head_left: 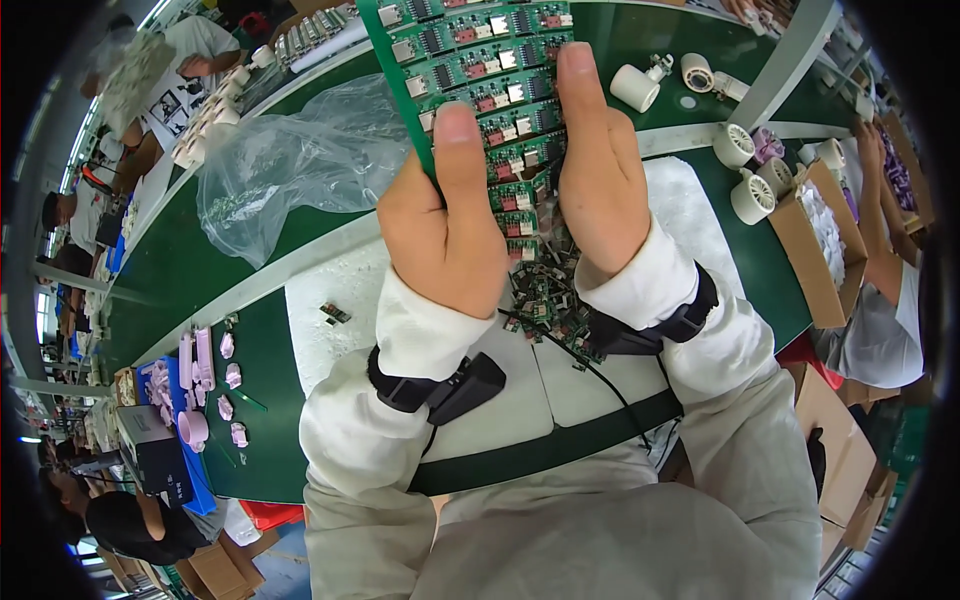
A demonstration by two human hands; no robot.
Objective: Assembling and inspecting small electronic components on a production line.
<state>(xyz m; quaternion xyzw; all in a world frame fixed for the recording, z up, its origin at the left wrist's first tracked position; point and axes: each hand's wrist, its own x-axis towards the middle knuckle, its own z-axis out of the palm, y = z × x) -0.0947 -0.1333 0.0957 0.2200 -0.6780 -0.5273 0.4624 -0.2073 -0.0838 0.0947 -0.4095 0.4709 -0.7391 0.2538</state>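
Observation:
Both hands grip a green circuit board panel [480, 62] made up of rows of small boards with chips and white and red connectors. My left hand [450, 215] is closed on the panel's left part, thumb lying on its face. On the right edge my right hand [603, 170] is closed too, its thumb pointing up along the boards. The fingers behind the panel are hidden. Below the hands, a heap of loose small circuit boards [545, 295] lies on a white foam sheet [330, 275]. A few separate boards [334, 314] rest at the sheet's left.
A clear plastic bag [300, 165] lies beyond the foam. Pink plastic parts [226, 345] and a blue tray [190, 440] are at left. White cylindrical housings [635, 88] and a cardboard box [815, 250] stand at right. A black cable [590, 365] crosses the foam. Other people work on both sides.

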